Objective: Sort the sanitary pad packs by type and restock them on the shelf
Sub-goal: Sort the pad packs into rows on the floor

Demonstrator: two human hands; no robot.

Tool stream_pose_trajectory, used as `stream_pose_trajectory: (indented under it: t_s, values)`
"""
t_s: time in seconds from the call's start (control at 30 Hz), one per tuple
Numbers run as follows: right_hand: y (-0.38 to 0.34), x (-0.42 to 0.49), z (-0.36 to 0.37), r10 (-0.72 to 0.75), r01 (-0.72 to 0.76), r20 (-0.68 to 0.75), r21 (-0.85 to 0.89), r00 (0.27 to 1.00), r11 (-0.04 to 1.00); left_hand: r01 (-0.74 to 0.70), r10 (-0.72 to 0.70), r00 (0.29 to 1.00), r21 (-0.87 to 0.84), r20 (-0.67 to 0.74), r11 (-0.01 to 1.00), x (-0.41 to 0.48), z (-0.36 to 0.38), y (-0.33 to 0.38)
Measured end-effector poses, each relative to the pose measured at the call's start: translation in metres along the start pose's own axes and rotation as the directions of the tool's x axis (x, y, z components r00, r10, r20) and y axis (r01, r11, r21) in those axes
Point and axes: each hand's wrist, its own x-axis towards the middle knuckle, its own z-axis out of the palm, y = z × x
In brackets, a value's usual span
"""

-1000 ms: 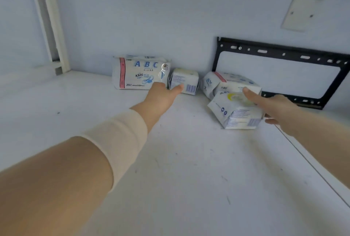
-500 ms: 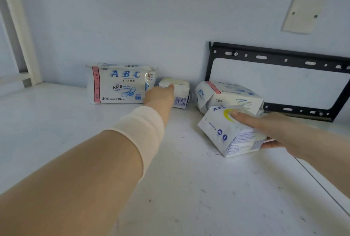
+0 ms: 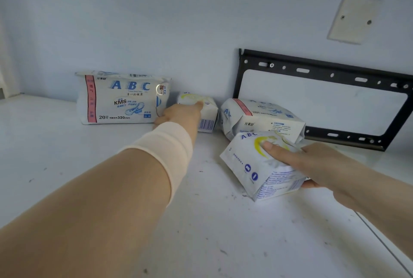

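Within the last second the right hand (image 3: pixel 312 163) had closed on the yellow pack (image 3: pixel 252 166), fingers on top and thumb beneath, and tilted it up from the shelf (image 3: pixel 201 222). The left hand (image 3: pixel 178 113) had slid onto the small pack (image 3: pixel 206 119) at the wall, beside the ABC pack (image 3: pixel 120 99). Whether it gripped, I couldn't tell. The two small packs looked ready to be paired.
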Motion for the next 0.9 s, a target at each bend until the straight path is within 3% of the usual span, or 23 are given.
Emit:
stream_pose_trajectory:
  t_s: [0.23,0.33,0.63,0.9]
  values:
    - [0.001,-0.002,0.001,0.023,-0.022,-0.035,0.018,0.999,1.000,-0.031,0.041,0.998,-0.203,0.044,0.979,-0.009,-0.004,0.001]
    - [0.002,-0.003,0.001,0.047,-0.044,-0.052,0.046,0.998,0.998,-0.085,0.098,0.994,-0.220,0.046,0.972,-0.009,-0.006,0.001]
    - [-0.001,-0.005,-0.001,0.066,-0.064,-0.049,0.051,0.997,0.997,0.016,0.005,0.997,-0.261,0.080,0.965,-0.022,-0.016,-0.002]
    - [-0.011,-0.006,-0.001,0.138,-0.138,0.007,0.044,0.990,0.989,0.022,0.017,0.992,-0.312,0.121,0.950,-0.030,-0.035,-0.006]
